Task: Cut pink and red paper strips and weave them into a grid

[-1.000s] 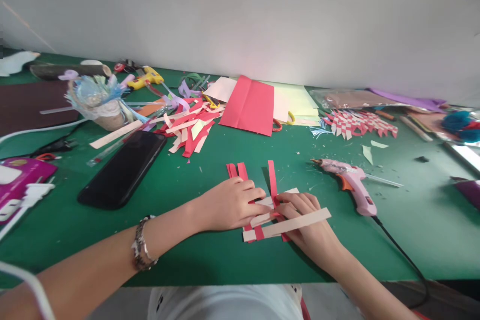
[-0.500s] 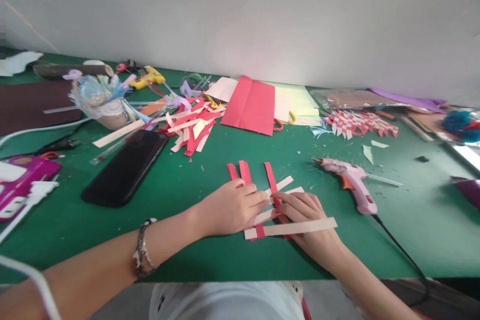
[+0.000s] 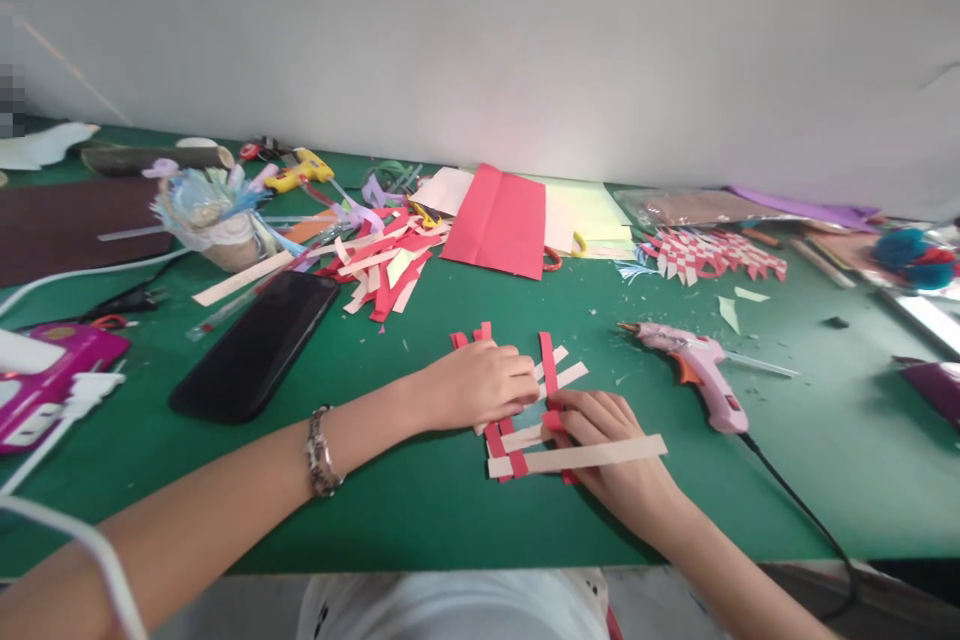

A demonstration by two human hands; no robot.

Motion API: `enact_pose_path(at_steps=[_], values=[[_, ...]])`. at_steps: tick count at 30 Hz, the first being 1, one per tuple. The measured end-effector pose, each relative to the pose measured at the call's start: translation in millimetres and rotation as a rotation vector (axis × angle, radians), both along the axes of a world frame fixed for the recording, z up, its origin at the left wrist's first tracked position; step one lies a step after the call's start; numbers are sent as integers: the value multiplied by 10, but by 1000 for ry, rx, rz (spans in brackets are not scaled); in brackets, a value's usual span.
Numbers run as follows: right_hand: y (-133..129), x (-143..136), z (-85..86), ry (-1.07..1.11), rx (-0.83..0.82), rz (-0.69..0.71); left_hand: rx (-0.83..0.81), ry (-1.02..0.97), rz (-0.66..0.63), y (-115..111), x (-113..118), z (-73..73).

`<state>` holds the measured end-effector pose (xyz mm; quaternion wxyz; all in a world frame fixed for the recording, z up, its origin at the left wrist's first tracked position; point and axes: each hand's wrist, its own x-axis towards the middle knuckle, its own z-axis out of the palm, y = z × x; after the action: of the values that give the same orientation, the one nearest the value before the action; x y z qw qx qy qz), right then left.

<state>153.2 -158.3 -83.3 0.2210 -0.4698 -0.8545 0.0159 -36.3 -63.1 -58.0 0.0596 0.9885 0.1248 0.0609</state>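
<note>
Red and cream paper strips [image 3: 549, 365] lie partly interlaced on the green table in front of me. My left hand [image 3: 486, 382] rests over the left part of the weave, its fingers bent together and pressed on the strips, hiding most of them. Below it, red strips cross over cream ones. My right hand [image 3: 609, 428] is on the right part, with thumb and fingers closed on a red paper strip [image 3: 553, 420]. One long cream strip [image 3: 600, 454] passes across the back of that hand. Where the right fingertips meet the other strips is partly hidden.
A pink glue gun [image 3: 697, 365] lies to the right, its cord off the front edge. At left are a black phone [image 3: 255, 345] and a purple device [image 3: 67, 380]. Behind are loose strips [image 3: 386, 265], red card [image 3: 495, 225] and a woven red-and-white piece [image 3: 709, 253].
My left hand has shifted slightly up and covers more of the red strips' far ends. My right fingers have drawn a red strip up and toward me, bending it.
</note>
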Motion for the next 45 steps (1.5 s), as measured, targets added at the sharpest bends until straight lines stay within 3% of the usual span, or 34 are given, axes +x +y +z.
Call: enact_pose_path(at_steps=[3,8,16,21,37,45], values=[[0,-6,8,-9,7,-4,-29,-3,-65,107,1,-15],[7,-2,-11,-21,-11,-9,7,-8,-64,187,-16,-36],[11,-12,-18,19,-18,-10,141,-81,-122,147,-32,-140],[8,-11,-14,23,-31,-14,117,-119,-159,137,-36,-186],[8,-6,-21,15,-41,-34,210,-166,-175,119,-41,-175],[8,-1,-32,15,-45,-33,285,-259,-255,91,-73,-145]])
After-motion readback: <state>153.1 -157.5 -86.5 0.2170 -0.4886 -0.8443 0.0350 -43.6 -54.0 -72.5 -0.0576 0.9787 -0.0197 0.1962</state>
